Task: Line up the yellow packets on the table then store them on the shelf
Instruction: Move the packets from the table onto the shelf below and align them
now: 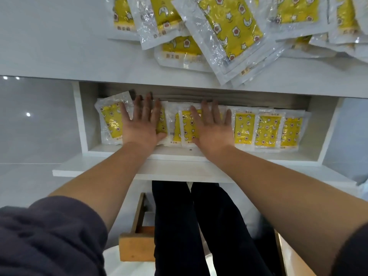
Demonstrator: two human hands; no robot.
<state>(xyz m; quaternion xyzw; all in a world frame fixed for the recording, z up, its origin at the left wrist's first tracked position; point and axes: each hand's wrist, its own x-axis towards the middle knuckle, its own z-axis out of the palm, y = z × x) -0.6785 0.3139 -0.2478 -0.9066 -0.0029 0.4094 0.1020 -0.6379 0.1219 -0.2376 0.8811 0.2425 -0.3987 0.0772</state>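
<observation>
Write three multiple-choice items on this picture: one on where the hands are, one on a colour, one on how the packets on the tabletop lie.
1. Where are the left hand and the right hand?
A. On the packets in the shelf
B. On the floor
C. On the person's own knees

2. What colour are the packets' printed panels?
A. Red
B. Yellow
C. Blue

3. How do the ones on the tabletop lie?
A. In one neat row
B. Standing on edge
C. In an overlapping heap

Key:
1 A, both palms lie flat on the shelf row.
2 B, each clear wrapper shows a yellow panel.
3 C, they cross at odd angles.
</observation>
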